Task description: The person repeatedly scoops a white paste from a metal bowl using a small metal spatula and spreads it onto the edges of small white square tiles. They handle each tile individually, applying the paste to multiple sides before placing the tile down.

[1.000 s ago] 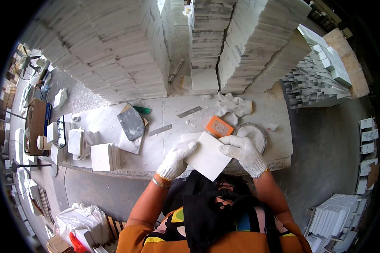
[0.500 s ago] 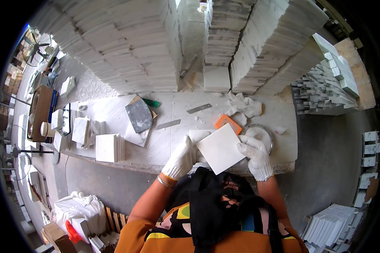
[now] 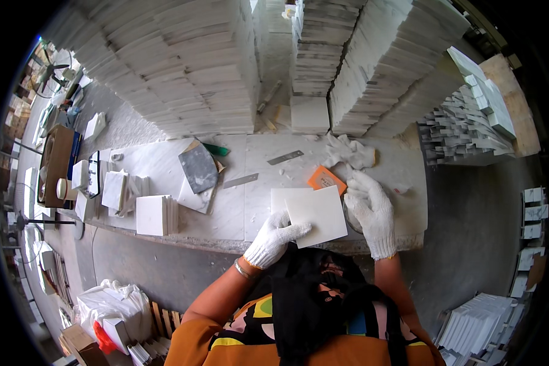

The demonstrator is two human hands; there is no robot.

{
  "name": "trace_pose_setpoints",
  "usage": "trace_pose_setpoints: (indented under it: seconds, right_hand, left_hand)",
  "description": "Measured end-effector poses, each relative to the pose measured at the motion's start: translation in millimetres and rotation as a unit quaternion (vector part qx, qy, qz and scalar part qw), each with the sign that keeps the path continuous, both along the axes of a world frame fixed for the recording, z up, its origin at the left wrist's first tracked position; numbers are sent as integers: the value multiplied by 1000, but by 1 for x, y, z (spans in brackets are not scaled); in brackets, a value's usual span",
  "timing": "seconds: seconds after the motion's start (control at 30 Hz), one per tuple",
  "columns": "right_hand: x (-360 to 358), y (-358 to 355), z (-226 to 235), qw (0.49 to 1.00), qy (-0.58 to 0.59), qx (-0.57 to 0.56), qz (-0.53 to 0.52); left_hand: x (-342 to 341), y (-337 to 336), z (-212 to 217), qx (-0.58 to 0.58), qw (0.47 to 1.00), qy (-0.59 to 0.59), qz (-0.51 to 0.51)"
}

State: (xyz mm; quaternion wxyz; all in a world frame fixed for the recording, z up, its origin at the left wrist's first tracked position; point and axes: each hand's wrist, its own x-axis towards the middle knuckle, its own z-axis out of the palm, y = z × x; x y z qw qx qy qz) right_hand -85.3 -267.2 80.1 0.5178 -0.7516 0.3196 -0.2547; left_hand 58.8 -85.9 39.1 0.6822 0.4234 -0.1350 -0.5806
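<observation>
Both my hands wear white knitted gloves. My left hand [image 3: 277,239] grips a square white tile [image 3: 321,213] by its lower left edge, thumb on top. Another white tile [image 3: 279,198] shows partly from under it, lying on the bench. My right hand [image 3: 369,213] is off the tile, its fingers stretched forward beside an orange block [image 3: 326,179]; whether they touch it I cannot tell. A round metal dish [image 3: 351,223] is mostly hidden beneath that hand.
A spare white glove [image 3: 351,151] lies on the marble bench [image 3: 229,222]. Two flat metal strips, one a ruler [image 3: 285,157], lie near a grey slab [image 3: 199,169]. Tile stacks stand at left [image 3: 151,215]. Tall piles of stone tiles [image 3: 183,79] rise behind the bench.
My right hand has let go of the tile's right side and moved forward toward the orange block. The tile has turned squarer to me, with my left thumb now across it.
</observation>
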Motion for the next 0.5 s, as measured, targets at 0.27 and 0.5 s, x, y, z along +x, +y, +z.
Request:
trace_pose_setpoints:
  seconds: [0.27, 0.5]
  right_hand:
    - [-42, -32, -15, 964, 101, -243, -40]
    - [-95, -31, -31, 938, 273, -206, -63]
  left_hand:
    - [16, -3, -3, 69, 994, -76, -48]
    - [37, -8, -5, 134, 967, -194, -95]
